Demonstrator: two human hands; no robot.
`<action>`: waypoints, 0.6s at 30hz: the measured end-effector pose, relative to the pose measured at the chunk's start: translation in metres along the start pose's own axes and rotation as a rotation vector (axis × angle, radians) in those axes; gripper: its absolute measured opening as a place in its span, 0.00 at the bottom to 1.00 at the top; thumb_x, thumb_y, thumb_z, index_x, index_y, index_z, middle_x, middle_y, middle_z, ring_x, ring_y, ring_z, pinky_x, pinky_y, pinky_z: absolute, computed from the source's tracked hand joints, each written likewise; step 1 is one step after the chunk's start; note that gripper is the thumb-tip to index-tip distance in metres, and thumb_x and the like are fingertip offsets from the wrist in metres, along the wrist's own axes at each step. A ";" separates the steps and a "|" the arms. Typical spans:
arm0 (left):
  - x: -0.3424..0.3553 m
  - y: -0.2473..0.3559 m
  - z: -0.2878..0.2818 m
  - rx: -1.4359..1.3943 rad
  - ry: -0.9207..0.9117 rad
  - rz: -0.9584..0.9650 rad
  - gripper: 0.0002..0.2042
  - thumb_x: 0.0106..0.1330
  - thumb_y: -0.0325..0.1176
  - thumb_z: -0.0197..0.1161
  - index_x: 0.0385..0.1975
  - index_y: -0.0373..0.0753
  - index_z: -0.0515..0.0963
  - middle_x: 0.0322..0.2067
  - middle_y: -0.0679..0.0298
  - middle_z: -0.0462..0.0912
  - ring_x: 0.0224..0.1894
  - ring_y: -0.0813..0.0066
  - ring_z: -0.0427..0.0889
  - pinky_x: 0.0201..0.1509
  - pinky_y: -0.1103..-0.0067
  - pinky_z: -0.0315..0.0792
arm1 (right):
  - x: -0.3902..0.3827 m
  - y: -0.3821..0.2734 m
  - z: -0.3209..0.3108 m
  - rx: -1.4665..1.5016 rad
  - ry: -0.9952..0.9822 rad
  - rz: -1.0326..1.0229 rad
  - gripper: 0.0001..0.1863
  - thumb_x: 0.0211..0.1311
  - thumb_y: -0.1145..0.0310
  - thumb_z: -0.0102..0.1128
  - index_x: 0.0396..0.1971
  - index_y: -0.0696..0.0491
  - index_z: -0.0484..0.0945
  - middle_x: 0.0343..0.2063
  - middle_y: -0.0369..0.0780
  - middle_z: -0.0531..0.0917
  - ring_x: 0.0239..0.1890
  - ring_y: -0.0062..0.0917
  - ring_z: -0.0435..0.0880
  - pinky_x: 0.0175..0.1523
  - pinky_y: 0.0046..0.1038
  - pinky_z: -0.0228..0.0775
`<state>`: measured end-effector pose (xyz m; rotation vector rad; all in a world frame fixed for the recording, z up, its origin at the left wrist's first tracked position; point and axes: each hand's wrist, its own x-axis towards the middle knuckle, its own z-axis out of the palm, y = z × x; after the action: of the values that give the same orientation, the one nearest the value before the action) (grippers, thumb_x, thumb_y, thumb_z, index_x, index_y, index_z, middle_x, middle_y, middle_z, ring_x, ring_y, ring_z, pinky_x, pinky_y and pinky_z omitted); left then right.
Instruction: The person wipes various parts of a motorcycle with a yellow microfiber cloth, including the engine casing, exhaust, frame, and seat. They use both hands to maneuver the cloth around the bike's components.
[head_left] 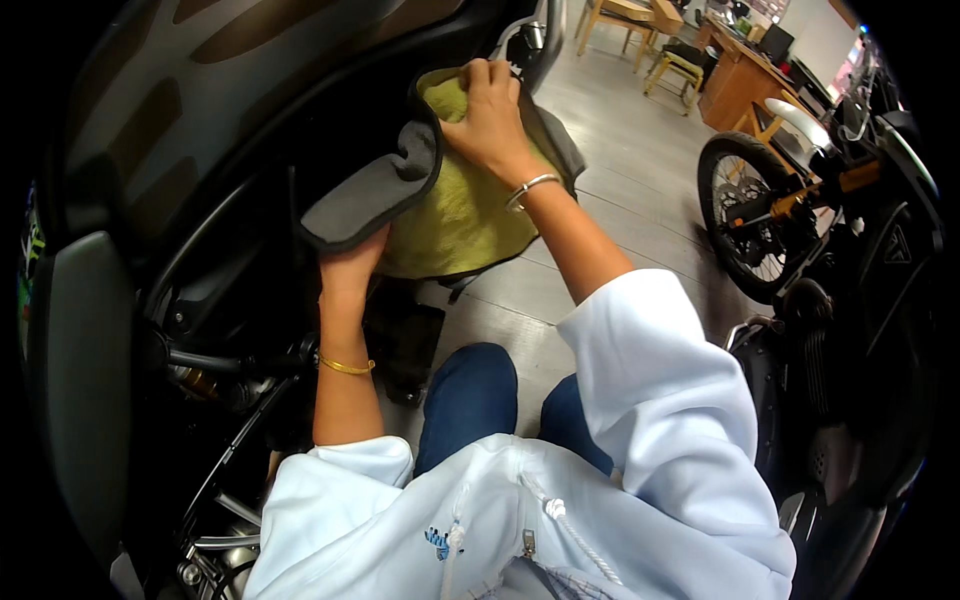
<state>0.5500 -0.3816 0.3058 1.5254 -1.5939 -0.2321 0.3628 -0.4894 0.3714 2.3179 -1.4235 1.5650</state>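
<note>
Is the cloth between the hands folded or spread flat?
Partly folded: the cloth has a grey flap turned over the left hand, while its yellow-green side shows beneath the right hand.

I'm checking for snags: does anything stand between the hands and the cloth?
Nothing visible does: the right hand grips the cloth directly. The left hand is partly hidden by the cloth's grey flap, fingers unseen.
</note>
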 end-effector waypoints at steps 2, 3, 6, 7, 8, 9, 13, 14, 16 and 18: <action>-0.002 0.015 -0.006 0.259 0.013 0.145 0.13 0.61 0.32 0.67 0.45 0.37 0.80 0.42 0.61 0.83 0.46 0.68 0.81 0.52 0.77 0.71 | -0.002 0.004 0.014 0.027 0.136 -0.004 0.37 0.39 0.55 0.75 0.47 0.55 0.66 0.46 0.46 0.66 0.49 0.44 0.69 0.50 0.43 0.68; -0.004 0.022 -0.006 0.022 0.069 0.115 0.14 0.61 0.32 0.67 0.45 0.36 0.80 0.42 0.61 0.83 0.46 0.70 0.80 0.52 0.77 0.71 | -0.004 0.007 0.017 0.042 0.165 0.007 0.38 0.39 0.54 0.75 0.48 0.55 0.66 0.47 0.47 0.67 0.49 0.45 0.69 0.51 0.43 0.68; -0.013 0.045 0.012 -0.614 0.131 -0.077 0.16 0.62 0.33 0.68 0.47 0.32 0.78 0.45 0.64 0.82 0.47 0.76 0.78 0.56 0.80 0.67 | -0.005 0.015 0.018 0.024 0.114 -0.012 0.42 0.40 0.50 0.73 0.53 0.56 0.65 0.52 0.49 0.68 0.53 0.46 0.70 0.52 0.43 0.69; -0.007 0.050 0.016 -0.458 0.197 0.073 0.17 0.61 0.32 0.67 0.49 0.35 0.78 0.51 0.61 0.79 0.52 0.72 0.76 0.59 0.78 0.66 | -0.005 0.016 0.018 0.029 0.090 0.027 0.44 0.40 0.48 0.72 0.56 0.56 0.64 0.54 0.49 0.68 0.55 0.46 0.70 0.53 0.44 0.68; -0.003 0.053 0.019 -0.349 0.199 0.196 0.17 0.62 0.32 0.66 0.51 0.37 0.78 0.54 0.60 0.76 0.55 0.70 0.74 0.62 0.76 0.65 | -0.005 0.017 0.017 0.033 0.064 0.064 0.46 0.41 0.46 0.71 0.58 0.56 0.64 0.56 0.49 0.69 0.56 0.45 0.71 0.54 0.44 0.68; 0.001 0.055 0.024 -0.233 0.223 0.342 0.18 0.63 0.31 0.65 0.53 0.39 0.77 0.57 0.58 0.74 0.59 0.68 0.72 0.64 0.75 0.63 | -0.005 0.018 0.017 0.035 0.022 0.108 0.48 0.41 0.44 0.70 0.61 0.56 0.63 0.57 0.49 0.69 0.57 0.45 0.71 0.55 0.45 0.67; 0.028 0.061 0.048 -0.219 0.042 0.455 0.22 0.68 0.33 0.56 0.62 0.46 0.69 0.65 0.56 0.63 0.68 0.60 0.62 0.70 0.69 0.58 | 0.001 0.027 0.010 0.080 -0.136 0.137 0.48 0.48 0.44 0.63 0.66 0.55 0.58 0.61 0.50 0.68 0.61 0.44 0.70 0.61 0.40 0.65; 0.035 0.060 0.052 -0.216 0.066 0.472 0.23 0.68 0.33 0.56 0.63 0.47 0.67 0.65 0.55 0.62 0.67 0.59 0.62 0.69 0.69 0.59 | 0.003 0.030 0.008 0.081 -0.153 0.124 0.48 0.49 0.44 0.62 0.66 0.54 0.58 0.61 0.49 0.68 0.61 0.44 0.70 0.62 0.41 0.65; 0.044 0.058 0.056 -0.202 0.068 0.454 0.25 0.67 0.31 0.54 0.66 0.48 0.64 0.65 0.53 0.61 0.67 0.55 0.62 0.69 0.68 0.60 | 0.005 0.034 0.007 0.036 -0.175 0.102 0.46 0.51 0.44 0.56 0.67 0.54 0.56 0.62 0.49 0.67 0.61 0.45 0.71 0.63 0.40 0.63; 0.049 0.057 0.059 -0.195 0.080 0.480 0.26 0.66 0.30 0.54 0.66 0.48 0.63 0.65 0.52 0.62 0.67 0.54 0.62 0.69 0.68 0.60 | 0.008 0.036 0.010 0.090 -0.177 0.126 0.46 0.48 0.44 0.57 0.65 0.56 0.59 0.60 0.50 0.69 0.60 0.45 0.71 0.59 0.48 0.62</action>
<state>0.4764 -0.4370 0.3314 0.9579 -1.7629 -0.0535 0.3465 -0.5205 0.3564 2.5210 -1.5977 1.5165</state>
